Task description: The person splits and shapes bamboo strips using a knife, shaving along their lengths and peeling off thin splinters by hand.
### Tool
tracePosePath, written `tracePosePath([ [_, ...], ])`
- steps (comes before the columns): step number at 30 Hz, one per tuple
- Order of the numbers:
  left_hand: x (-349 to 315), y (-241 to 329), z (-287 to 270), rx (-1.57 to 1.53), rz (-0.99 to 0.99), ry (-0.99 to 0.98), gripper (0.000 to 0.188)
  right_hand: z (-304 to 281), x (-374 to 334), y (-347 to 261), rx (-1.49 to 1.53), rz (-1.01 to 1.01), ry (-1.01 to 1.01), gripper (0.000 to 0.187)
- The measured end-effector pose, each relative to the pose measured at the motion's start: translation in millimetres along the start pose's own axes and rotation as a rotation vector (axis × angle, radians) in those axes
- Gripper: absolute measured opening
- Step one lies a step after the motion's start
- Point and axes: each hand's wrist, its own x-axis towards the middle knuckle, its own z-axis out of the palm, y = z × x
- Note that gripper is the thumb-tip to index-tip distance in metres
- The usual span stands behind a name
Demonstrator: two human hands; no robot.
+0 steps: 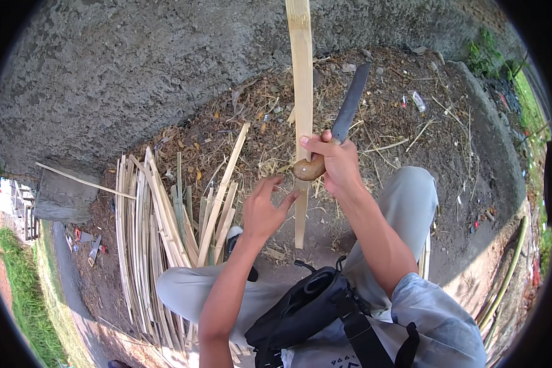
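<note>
My right hand point(337, 161) is closed round the curved wooden handle of a machete point(352, 101), its dark blade pointing up and away. The handle's rounded butt lies across a long, pale bamboo strip point(302, 67). The right thumb rests against the strip too, seeming to steady it. The strip runs from the top edge of the view down to a narrower lower end between my knees. Left of the strip, my left hand point(265, 207) has its fingers apart and slightly bent. Its thumb tip reaches the strip's edge; whether it touches, I cannot tell.
Many split bamboo strips point(147, 227) lie bundled at my left. A rough grey wall point(135, 80) rises ahead, with a stone block point(67, 193) near its left end. Dry shavings and litter cover the ground. A black bag point(300, 306) hangs at my waist. A green pole point(509, 270) lies far right.
</note>
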Motion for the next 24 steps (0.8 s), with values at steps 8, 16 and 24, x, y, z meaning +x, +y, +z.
tracePosePath([
  [8,-6,5,25,-0.027,-0.15,-0.059,0.025,4,-6,6,-0.116,-0.083,0.013,0.036],
  [16,0,3,27,-0.135,-0.186,-0.076,0.013,2,-7,12,-0.252,-0.242,-0.028,0.032],
  [24,7,3,10,-0.687,-0.427,-0.124,0.009,8,-14,4,-0.358,-0.196,-0.075,0.036],
])
